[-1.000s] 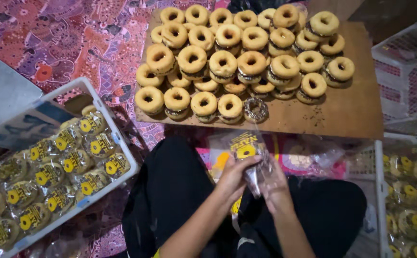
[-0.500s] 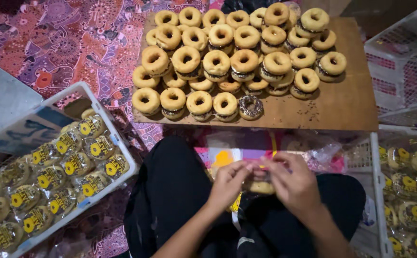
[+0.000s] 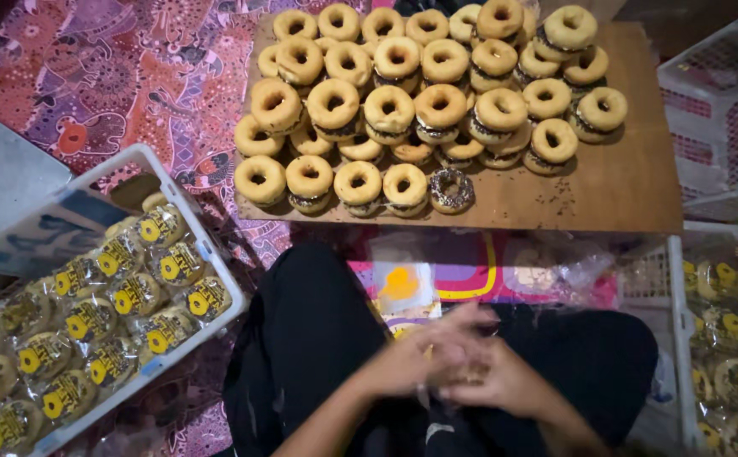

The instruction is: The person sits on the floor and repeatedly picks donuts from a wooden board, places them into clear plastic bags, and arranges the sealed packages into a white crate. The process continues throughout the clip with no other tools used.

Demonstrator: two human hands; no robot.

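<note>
Clear bag (image 3: pixel 445 372) clamped between fingers of left hand (image 3: pixel 407 364) and right hand (image 3: pixel 504 385) over lap; donuts (image 3: pixel 428 93) on board (image 3: pixel 631 190); packed crate (image 3: pixel 208 254) left.

Patterned red-purple floor mat (image 3: pixel 115 85) beneath a low wooden board (image 3: pixel 623 186), white crates (image 3: pixel 716 110) alongside, dim light

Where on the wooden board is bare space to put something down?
The wooden board is bare along its right edge and front right corner, right of the doughnuts. Its left and middle are crowded with stacked doughnuts. The white crate at left is full of wrapped doughnuts.
</note>
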